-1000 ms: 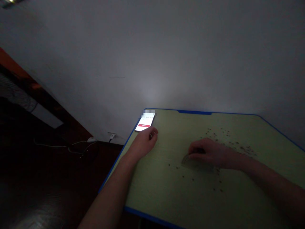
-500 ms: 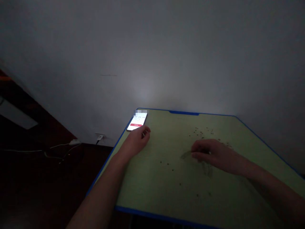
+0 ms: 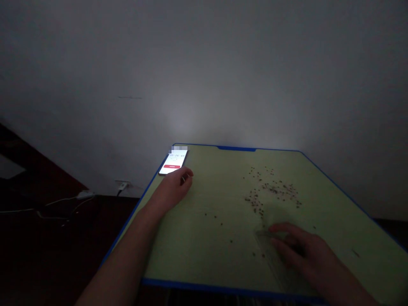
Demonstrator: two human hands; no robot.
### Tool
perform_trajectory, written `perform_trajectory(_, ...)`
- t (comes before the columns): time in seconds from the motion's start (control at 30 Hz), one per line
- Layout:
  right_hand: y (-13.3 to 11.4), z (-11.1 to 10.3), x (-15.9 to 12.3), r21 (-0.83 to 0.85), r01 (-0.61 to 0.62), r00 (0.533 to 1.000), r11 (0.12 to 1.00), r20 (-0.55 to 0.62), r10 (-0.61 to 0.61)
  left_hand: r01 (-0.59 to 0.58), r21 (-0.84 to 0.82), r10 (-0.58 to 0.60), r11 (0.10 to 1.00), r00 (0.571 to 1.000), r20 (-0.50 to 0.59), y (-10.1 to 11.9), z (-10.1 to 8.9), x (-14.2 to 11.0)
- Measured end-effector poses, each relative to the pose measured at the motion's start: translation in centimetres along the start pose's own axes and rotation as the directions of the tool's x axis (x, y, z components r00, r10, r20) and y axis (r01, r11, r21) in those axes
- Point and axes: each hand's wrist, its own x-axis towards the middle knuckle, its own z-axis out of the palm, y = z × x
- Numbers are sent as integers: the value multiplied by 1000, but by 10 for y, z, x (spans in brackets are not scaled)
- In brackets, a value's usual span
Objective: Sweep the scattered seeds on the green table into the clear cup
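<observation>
On the left of the table, my left hand (image 3: pixel 174 185) rests just below a lit phone (image 3: pixel 174 160), its fingers loosely curled and nothing visible in them. At the right front, my right hand (image 3: pixel 301 250) pinches a clear plastic bag (image 3: pixel 269 250) between thumb and fingers. The bag is thin and see-through, so its outline is faint against the table. Beyond that hand lies a scatter of small dark bits (image 3: pixel 276 190), too small to name. Several more single bits (image 3: pixel 215 216) are spread between my two hands.
The pale green table (image 3: pixel 204 255) has a blue edge and stands against a grey wall (image 3: pixel 223 76). A plug (image 3: pixel 123 186) sits in the wall at the left, and white cables (image 3: pixel 60 199) trail over the dark floor. The room is dim.
My right hand has moved toward the front of the table with the bag, uncovering more of the dark bits. My left hand stays by the phone. The view has shifted slightly right.
</observation>
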Motion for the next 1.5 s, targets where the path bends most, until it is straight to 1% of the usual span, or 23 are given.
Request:
perform_trajectory(0.1, -17, 17, 6, 1, 11, 1000, 1000, -22, -11, 3, 1, -3, 1000, 1000, 2, 2, -1, -1)
perform_trajectory(0.17, -27, 26, 9, -2, 28, 999, 1000, -14, -29, 9, 2, -9, 1000, 1000, 4, 1, 0, -1)
perform_trajectory(0.3, -45, 37, 15, -16, 36, 999, 999, 14, -36, -1, -2, 1, 1000, 1000, 1, -1, 2, -1)
perform_trajectory(0.5, -61, 35, 21, -30, 28, 1000, 999, -6, -28, -23, -14, 23, 1000, 1000, -15, -4, 4, -2)
perform_trajectory(0.67, -67, 38, 28, -60, 90, 996, 994, -21, -91, -20, 16, 20, 1000, 1000, -9, -4, 5, -2)
perform_trajectory(0.83, -72, 40, 35, -103, 114, 993, 988, -27, -117, -24, 16, 24, 1000, 1000, -15, -4, 5, -3)
perform_trajectory(0.97, -72, 40, 42, -135, 155, 986, 979, -36, -161, -39, 22, 40, 999, 999, -13, -4, 5, -3)
perform_trajectory(1.23, -77, 39, 58, -255, 249, 967, 934, 9, -256, -58, 24, 59, 998, 998, -18, -4, 4, -4)
perform_trajectory(1.4, -83, 37, 77, -343, 337, 939, 877, 53, -340, -55, 35, 56, 998, 998, -22, -4, 5, -3)
perform_trajectory(1.5, -90, 35, 89, -341, 409, 912, 847, 120, -392, -56, 35, 57, 998, 998, -21, -4, 6, -3)
